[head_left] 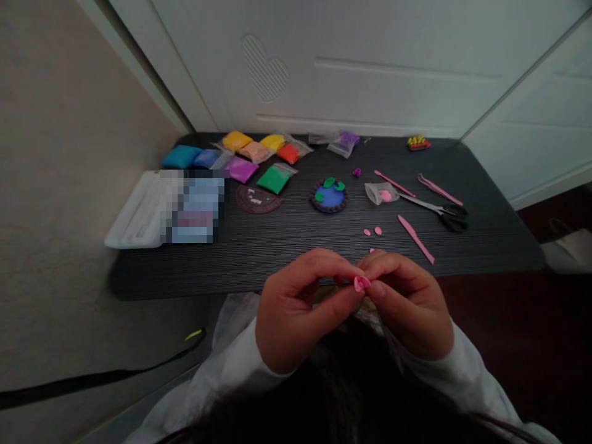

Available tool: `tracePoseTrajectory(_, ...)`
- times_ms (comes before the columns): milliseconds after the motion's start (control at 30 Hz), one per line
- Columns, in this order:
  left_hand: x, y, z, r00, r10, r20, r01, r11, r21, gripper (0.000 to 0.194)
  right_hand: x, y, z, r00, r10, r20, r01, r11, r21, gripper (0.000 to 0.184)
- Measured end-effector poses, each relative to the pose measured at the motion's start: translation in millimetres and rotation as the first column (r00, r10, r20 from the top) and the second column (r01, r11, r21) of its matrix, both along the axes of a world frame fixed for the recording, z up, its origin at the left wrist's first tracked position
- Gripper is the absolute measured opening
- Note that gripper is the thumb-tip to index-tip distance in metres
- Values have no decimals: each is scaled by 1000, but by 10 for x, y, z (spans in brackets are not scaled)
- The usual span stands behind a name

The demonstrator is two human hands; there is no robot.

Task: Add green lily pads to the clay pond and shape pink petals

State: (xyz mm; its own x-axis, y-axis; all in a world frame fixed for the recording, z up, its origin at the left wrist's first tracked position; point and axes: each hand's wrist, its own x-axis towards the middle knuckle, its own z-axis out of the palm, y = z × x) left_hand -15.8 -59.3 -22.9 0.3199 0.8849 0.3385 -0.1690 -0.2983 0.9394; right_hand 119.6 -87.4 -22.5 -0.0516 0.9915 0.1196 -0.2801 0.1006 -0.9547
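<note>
Between the fingertips of my left hand (300,308) and my right hand (407,302) is a small pink clay flower (362,283) with curled petals. Both hands pinch it just off the table's front edge. Beyond them on the table lie flat pink clay discs (378,230), one partly hidden by my right fingers. A round blue clay pond (330,196) with a brown beaded rim and green leaf pieces sits farther back. A pink plastic knife (415,239) rests to the right of the discs.
On the dark table (231,271) are scissors (435,206), pink tweezers (439,189), a thin pink tool (394,183) and a bag with pink clay (383,194). Several coloured clay packets (276,179) lie back left, near a protractor (259,200) and a white box (143,209).
</note>
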Motion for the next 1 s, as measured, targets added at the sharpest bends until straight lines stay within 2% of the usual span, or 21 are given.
tracePoseTrajectory(133,-7,7,-2,1000,27,10,-27,998,59,19,-8,-11,-26,999,-47,16,47,999,27,12)
tracePoseTrajectory(333,-69,47,19,1000,-8,-13,12,958,287,24,12,-39,2,995,-26,94,16,994,105,18)
tracePoseTrajectory(467,-88,51,9,998,-71,0,69,971,227,17,33,-59,62,984,0,178,-28,988,153,20)
tracePoseTrajectory(567,-88,45,-5,994,-112,14,108,977,185,19,42,-67,85,981,4,192,-37,985,167,18)
tracePoseTrajectory(700,-81,48,-17,991,-131,40,121,973,196,19,46,-62,74,989,15,145,-39,986,164,18)
tracePoseTrajectory(1000,-76,67,-29,984,-168,62,156,975,158,16,72,-36,47,990,138,28,-140,986,91,15)
